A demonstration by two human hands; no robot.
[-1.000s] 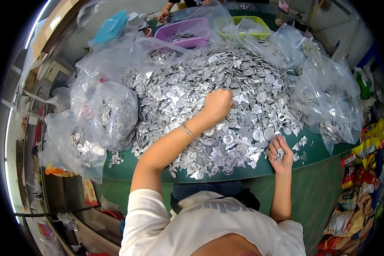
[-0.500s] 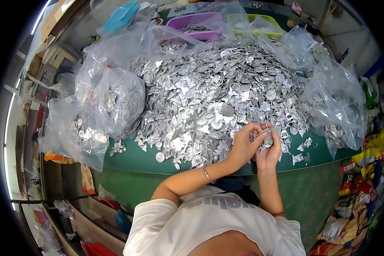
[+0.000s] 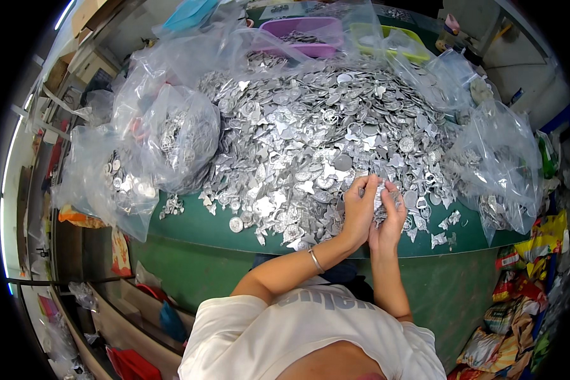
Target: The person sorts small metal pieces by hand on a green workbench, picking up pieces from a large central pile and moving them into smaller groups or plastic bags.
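A broad heap of flat silvery metal pieces [image 3: 278,145], some round and some star- or animal-like in outline, covers the green table [image 3: 196,221]. Over its near right part my two hands meet. My left hand [image 3: 360,212] has fingers bent and pinched at the top of a few silvery metal pieces. Curled around the same pieces from the right is my right hand [image 3: 389,221], palm turned inward. Only slivers of the metal pieces [image 3: 379,201] show between the hands; their exact shape is hidden.
Clear plastic bags of metal pieces stand left [image 3: 180,139] and right [image 3: 503,164] of the heap. Behind it sit a purple basin [image 3: 329,49] and a yellow-green basin [image 3: 418,57]. A few loose pieces [image 3: 440,239] lie by the near edge. Colourful packages [image 3: 487,351] line the right side.
Both hands have shifted slightly left and closed in together, so less of the metal pieces shows between them. The whole view has also shifted a little.
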